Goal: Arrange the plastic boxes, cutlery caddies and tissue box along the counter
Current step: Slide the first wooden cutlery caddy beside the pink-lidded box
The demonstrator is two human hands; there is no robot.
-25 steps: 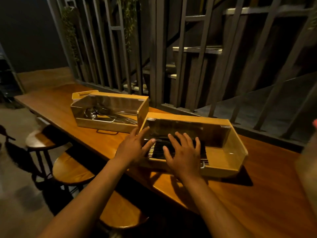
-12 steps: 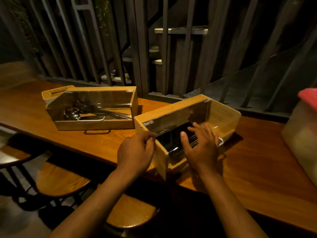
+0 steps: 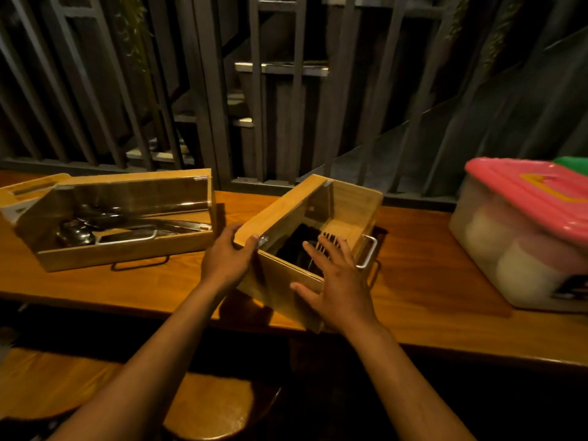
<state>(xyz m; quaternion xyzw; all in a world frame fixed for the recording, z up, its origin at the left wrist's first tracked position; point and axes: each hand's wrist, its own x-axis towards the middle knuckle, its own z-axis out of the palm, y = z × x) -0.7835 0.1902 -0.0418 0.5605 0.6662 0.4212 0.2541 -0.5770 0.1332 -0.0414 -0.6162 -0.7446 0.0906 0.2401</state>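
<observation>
A wooden cutlery caddy (image 3: 350,202) with a clear lid sits turned at an angle on the wooden counter (image 3: 429,291), its near corner over the front edge. My left hand (image 3: 227,259) grips its left corner. My right hand (image 3: 337,278) lies flat on its lid and near side, fingers spread. A second wooden caddy (image 3: 127,249) with spoons inside lies to the left, lengthwise along the counter. At the right stands a clear plastic box (image 3: 496,249) with a pink lid (image 3: 521,192).
Dark metal railings and stairs rise right behind the counter. A green lid (image 3: 572,162) shows behind the pink one. Round wooden stools (image 3: 203,409) stand below the counter's front edge.
The near caddy has been swung from lying along the counter to pointing away from me. My view shifted right, bringing the pink-lidded box into sight.
</observation>
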